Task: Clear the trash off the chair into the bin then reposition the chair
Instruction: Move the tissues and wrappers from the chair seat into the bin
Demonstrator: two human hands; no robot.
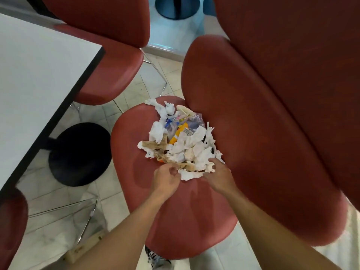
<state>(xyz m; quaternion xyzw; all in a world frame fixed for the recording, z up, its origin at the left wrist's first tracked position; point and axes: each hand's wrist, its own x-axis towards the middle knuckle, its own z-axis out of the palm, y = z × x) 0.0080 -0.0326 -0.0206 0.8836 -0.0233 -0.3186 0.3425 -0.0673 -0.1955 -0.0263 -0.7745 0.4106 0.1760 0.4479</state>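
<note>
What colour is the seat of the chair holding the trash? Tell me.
Dark red, a brick-like shade, on the chair seat under the trash pile; the head view shows it.

The floor (58,217) is laid with pale, glossy tiles, with a strip of bluish light on it at twelve o'clock beside a dark round pedestal base (177,7). A white table (35,75) with a black edge fills the nine to eleven o'clock side, standing on a black round base (79,154) near the middle left. Red upholstered chairs on thin chrome legs stand around it: one at eleven o'clock (109,61) and part of another at seven o'clock (11,227).
</note>
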